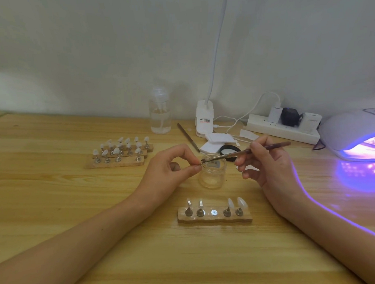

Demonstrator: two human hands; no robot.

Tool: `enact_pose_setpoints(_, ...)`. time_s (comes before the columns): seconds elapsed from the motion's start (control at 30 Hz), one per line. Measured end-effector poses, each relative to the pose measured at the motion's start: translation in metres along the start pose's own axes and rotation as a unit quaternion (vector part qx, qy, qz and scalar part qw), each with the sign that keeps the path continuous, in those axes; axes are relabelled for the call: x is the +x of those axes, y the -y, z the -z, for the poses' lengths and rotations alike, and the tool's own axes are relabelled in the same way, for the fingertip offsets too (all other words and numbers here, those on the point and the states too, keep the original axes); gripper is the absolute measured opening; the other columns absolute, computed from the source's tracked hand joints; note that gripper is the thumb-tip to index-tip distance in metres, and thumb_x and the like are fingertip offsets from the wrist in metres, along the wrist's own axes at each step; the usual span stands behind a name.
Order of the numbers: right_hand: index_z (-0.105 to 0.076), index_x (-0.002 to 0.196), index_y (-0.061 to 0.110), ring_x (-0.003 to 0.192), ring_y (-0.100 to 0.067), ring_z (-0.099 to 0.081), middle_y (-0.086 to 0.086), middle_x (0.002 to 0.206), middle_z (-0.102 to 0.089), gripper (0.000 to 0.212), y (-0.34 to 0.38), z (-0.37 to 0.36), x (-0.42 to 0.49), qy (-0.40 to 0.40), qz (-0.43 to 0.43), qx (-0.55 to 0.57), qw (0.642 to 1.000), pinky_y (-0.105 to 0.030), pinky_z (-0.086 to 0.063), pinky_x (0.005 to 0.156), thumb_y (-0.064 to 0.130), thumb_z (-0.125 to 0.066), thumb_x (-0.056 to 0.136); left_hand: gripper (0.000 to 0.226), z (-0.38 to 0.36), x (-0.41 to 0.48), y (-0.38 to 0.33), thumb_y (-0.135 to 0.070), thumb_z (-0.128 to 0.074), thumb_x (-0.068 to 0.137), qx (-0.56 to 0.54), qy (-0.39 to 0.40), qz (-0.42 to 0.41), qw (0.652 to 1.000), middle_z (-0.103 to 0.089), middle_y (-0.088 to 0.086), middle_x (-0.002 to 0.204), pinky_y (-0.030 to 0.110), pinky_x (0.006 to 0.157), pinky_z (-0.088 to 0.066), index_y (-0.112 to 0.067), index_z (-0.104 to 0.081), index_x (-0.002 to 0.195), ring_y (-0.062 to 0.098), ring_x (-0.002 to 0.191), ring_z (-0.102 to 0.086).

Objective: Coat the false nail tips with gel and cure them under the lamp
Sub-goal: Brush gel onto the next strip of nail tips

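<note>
Jar (213, 175) open — gel inside, brush (267, 148) and nail tip (201, 163) above

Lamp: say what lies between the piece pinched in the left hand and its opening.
The right hand with the brush lies across that line, just right of the piece and the jar. Past it nothing visible stands before the lamp.
</note>
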State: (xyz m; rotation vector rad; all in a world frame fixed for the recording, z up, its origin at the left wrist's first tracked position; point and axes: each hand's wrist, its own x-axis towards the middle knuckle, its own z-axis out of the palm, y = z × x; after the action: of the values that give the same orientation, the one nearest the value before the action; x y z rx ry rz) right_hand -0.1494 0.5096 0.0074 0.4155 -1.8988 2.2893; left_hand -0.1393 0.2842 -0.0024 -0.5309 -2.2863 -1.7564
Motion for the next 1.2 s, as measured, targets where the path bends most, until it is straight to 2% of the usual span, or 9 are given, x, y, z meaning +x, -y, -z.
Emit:
enact_pose_setpoints(0.13,-0.053,0.085,0.014,0.063,-0.017,-0.065,-0.011,0.072,-0.071,0.017,-0.0021,0.0026,0.0020,-0.035,-0.016,-0.006,0.999,-0.022,-0.052,0.051,0.025,-0.053,0.097,0.011,-0.0004,0.0004,0.0008,-0.007,-0.074,0.084,0.006,0.001,-0.004,1.000,-0.061,-0.025,0.063,0.009,0.048,-0.031,-0.012,-0.065,0.080,0.002,0.043,-0.035)
enact_pose_setpoints(0.27,-0.052,0.085,0.014,0.064,-0.018,-0.066,-0.012,0.074,-0.070,0.021,0.0002,0.0002,0.0006,-0.006,0.001,0.003,1.000,-0.024,-0.052,0.051,0.034,-0.056,0.089,0.011,-0.0003,0.0005,0.0006,-0.008,-0.075,0.083,-0.001,0.001,-0.001,1.000,-0.066,-0.020,0.072,0.011,0.049,-0.033,-0.013,-0.066,0.080,0.002,0.045,-0.035)
enact_pose_setpoints(0.37,-0.052,0.085,0.013,0.064,-0.018,-0.066,-0.011,0.073,-0.070,0.018,-0.0014,0.0010,0.0010,-0.024,-0.010,-0.010,1.000,-0.024,-0.053,0.052,0.028,-0.053,0.096,0.009,0.0000,0.0002,0.0007,-0.007,-0.074,0.084,0.006,0.005,-0.005,1.000,-0.061,-0.025,0.062,0.010,0.048,-0.031,-0.010,-0.066,0.082,0.001,0.043,-0.034)
enact_pose_setpoints(0.5,-0.052,0.084,0.013,0.063,-0.018,-0.065,-0.012,0.073,-0.070,0.019,0.0014,-0.0007,0.0004,-0.010,0.002,0.011,1.000,-0.024,-0.053,0.052,0.031,-0.054,0.091,0.012,0.0001,0.0005,0.0003,-0.008,-0.075,0.083,-0.003,0.002,0.000,1.000,-0.064,-0.022,0.071,0.010,0.049,-0.033,-0.014,-0.066,0.079,0.002,0.045,-0.034)
enact_pose_setpoints(0.67,-0.052,0.086,0.013,0.064,-0.018,-0.066,-0.012,0.074,-0.071,0.018,-0.0001,0.0002,0.0004,-0.030,-0.007,-0.001,1.000,-0.024,-0.054,0.053,0.027,-0.051,0.096,0.013,-0.0005,-0.0002,-0.0001,-0.009,-0.075,0.084,-0.001,0.006,0.004,1.000,-0.062,-0.024,0.066,0.009,0.050,-0.033,-0.016,-0.066,0.079,0.002,0.046,-0.034)
enact_pose_setpoints(0.8,-0.052,0.083,0.015,0.064,-0.019,-0.067,-0.013,0.074,-0.071,0.019,0.0014,-0.0019,-0.0012,-0.009,0.008,-0.004,1.000,-0.025,-0.053,0.053,0.031,-0.054,0.092,0.014,0.0003,-0.0005,0.0006,-0.011,-0.076,0.084,-0.008,0.005,0.006,1.000,-0.066,-0.020,0.076,0.011,0.051,-0.035,-0.019,-0.066,0.078,0.004,0.047,-0.034)
enact_pose_setpoints(0.93,-0.053,0.082,0.015,0.064,-0.018,-0.067,-0.012,0.072,-0.071,0.021,0.0001,0.0008,-0.0007,-0.043,0.001,-0.009,0.999,-0.024,-0.054,0.054,0.018,-0.047,0.102,0.012,-0.0002,-0.0014,0.0005,-0.010,-0.075,0.085,0.003,0.008,0.006,1.000,-0.059,-0.026,0.060,0.008,0.049,-0.032,-0.015,-0.065,0.080,0.001,0.044,-0.034)
enact_pose_setpoints(1.1,-0.052,0.085,0.013,0.066,-0.020,-0.068,-0.013,0.075,-0.071,0.018,0.0022,-0.0018,-0.0018,-0.020,0.004,-0.012,1.000,-0.025,-0.053,0.054,0.030,-0.054,0.093,0.013,0.0002,-0.0011,-0.0008,-0.012,-0.076,0.084,-0.006,0.004,0.015,1.000,-0.069,-0.014,0.084,0.013,0.051,-0.037,-0.019,-0.067,0.078,0.006,0.049,-0.037)
enact_pose_setpoints(1.2,-0.053,0.084,0.013,0.065,-0.018,-0.068,-0.012,0.074,-0.071,0.018,0.0009,0.0004,-0.0008,-0.044,-0.005,-0.015,0.999,-0.025,-0.055,0.055,0.021,-0.050,0.100,0.012,0.0000,-0.0010,-0.0008,-0.012,-0.076,0.084,-0.001,0.003,0.018,1.000,-0.069,-0.015,0.085,0.014,0.052,-0.038,-0.019,-0.067,0.079,0.007,0.050,-0.038)
